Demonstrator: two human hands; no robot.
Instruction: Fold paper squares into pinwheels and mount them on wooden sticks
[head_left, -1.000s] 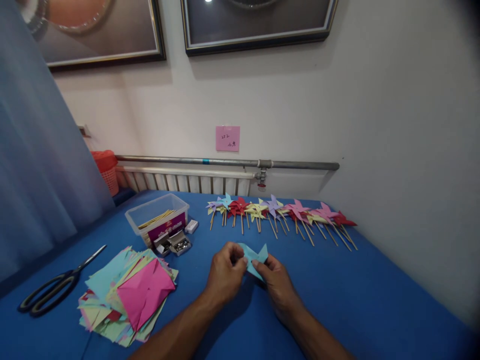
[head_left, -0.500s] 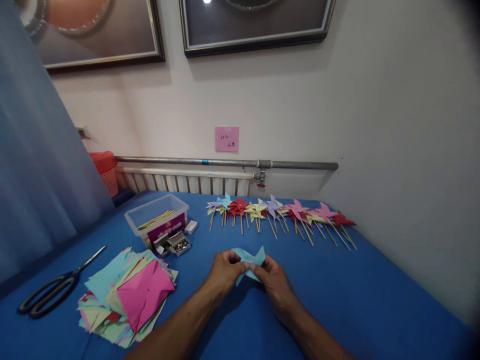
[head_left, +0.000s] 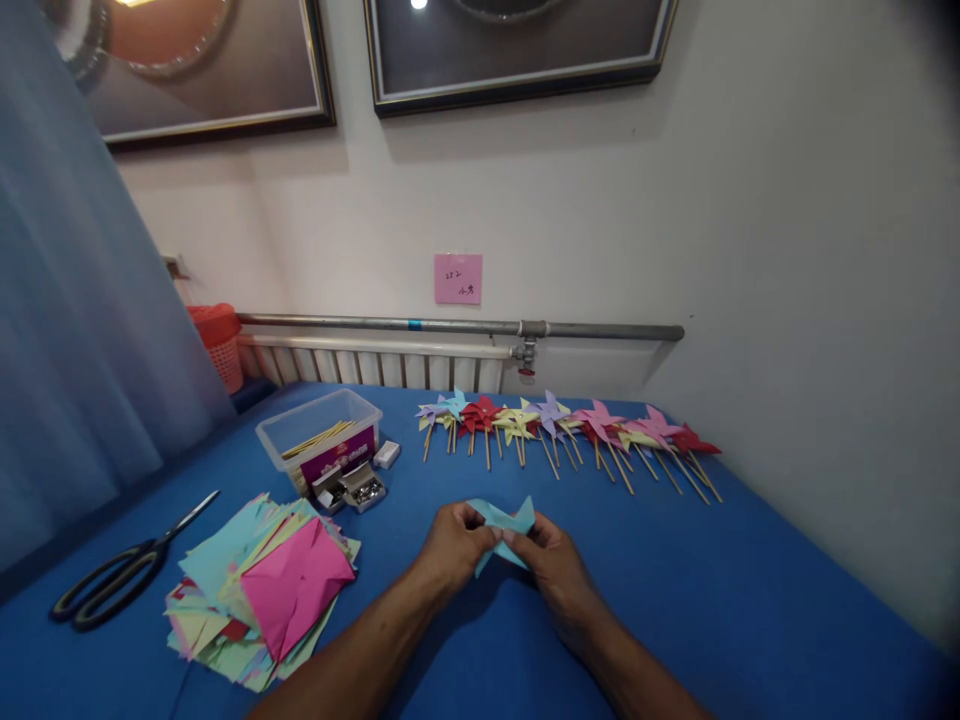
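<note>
A light-blue paper pinwheel (head_left: 511,520) is held between both hands just above the blue table, its points folded inward. My left hand (head_left: 459,545) grips its left side, thumb pressed near the centre. From the right, my right hand (head_left: 553,565) pinches it, with the thumb tip close to the other thumb. Whether a pin sits under the thumbs is hidden. To the left of my forearm lies a pile of cut paper squares (head_left: 225,570), with a pink one (head_left: 300,585) on top.
Finished pinwheels on sticks (head_left: 551,415) lie in a row along the back. At left stand a clear plastic box (head_left: 319,435) of sticks and small open boxes of pins (head_left: 365,490). Black-handled scissors (head_left: 131,570) lie at far left. The wall has a pipe (head_left: 465,327).
The whole view has shifted slightly, so everything appears a little further right. Both hands keep the same hold on the blue pinwheel.
</note>
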